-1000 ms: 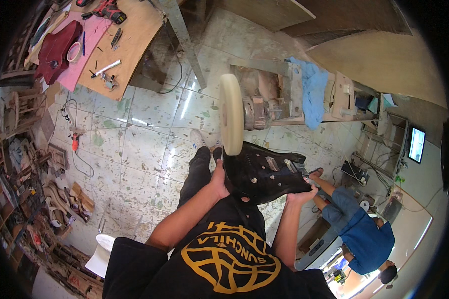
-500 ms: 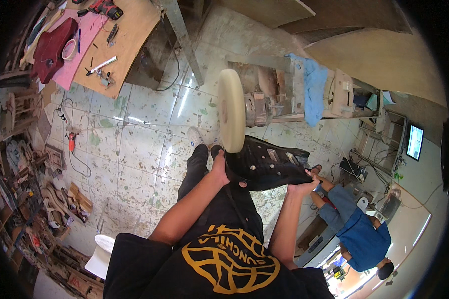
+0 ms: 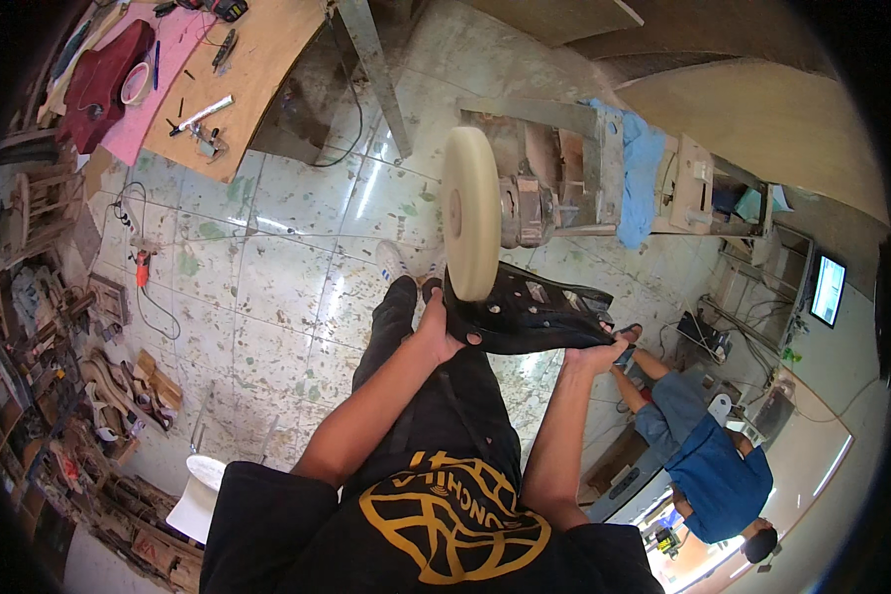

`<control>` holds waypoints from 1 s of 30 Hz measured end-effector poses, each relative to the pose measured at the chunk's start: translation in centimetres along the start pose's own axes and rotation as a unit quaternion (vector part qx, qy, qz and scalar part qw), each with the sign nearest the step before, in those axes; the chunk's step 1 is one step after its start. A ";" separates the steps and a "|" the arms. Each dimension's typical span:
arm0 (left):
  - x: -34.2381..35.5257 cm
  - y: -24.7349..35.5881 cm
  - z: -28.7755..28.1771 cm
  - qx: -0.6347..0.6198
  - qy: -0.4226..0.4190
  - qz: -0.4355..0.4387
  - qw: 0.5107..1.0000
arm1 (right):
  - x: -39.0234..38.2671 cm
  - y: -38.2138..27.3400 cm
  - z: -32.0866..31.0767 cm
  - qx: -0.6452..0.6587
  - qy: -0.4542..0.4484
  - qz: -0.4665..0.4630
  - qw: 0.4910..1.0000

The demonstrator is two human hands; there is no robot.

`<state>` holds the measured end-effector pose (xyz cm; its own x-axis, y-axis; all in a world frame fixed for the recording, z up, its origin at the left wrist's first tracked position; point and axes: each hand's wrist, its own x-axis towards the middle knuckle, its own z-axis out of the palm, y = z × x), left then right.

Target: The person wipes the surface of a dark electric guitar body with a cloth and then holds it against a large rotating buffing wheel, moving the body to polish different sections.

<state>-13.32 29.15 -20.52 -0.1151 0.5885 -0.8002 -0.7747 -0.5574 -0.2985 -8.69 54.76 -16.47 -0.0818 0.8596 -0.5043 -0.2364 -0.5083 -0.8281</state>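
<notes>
Black guitar body [image 3: 535,319] at frame centre, held flat between both hands, its upper left edge touching the cream buffing wheel [image 3: 468,226]. Left hand [image 3: 438,335] grip closed on the body's left end; right hand [image 3: 592,351] grip closed on its right end. Motor [image 3: 527,210] sits right of wheel. Wooden surface [image 3: 257,74] upper left.

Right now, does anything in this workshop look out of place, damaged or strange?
Nothing looks damaged. Both hands, left hand and right hand, hold a black guitar-shaped body against the pale buffing wheel. The only untidy parts are wooden pieces heaped along the floor at the left and a cable lying loose there.
</notes>
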 end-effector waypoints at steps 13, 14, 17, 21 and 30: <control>-2.0 -1.3 1.7 -0.144 0.008 0.039 0.989 | -1.3 1.1 1.1 0.010 0.013 -0.028 0.999; -1.5 -1.4 1.6 -0.144 0.008 0.040 0.989 | -1.7 1.1 1.4 0.010 0.012 -0.028 0.999; -0.3 -1.9 2.3 -0.154 0.038 0.037 0.987 | -6.8 -0.4 5.3 -0.034 0.036 -0.120 0.992; 3.6 -2.7 0.2 -0.175 -0.001 0.063 0.983 | -2.4 -0.5 2.2 -0.025 0.043 -0.107 0.993; 2.3 -1.9 2.5 -0.178 0.121 0.079 0.973 | -1.5 0.9 0.5 -0.026 0.060 -0.097 0.993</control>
<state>-13.63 33.04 -20.48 -0.0328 0.3478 -0.9370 -0.4898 -0.8228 -0.2883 -9.26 53.03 -16.31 0.0772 0.9309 -0.3570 -0.1866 -0.3382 -0.9224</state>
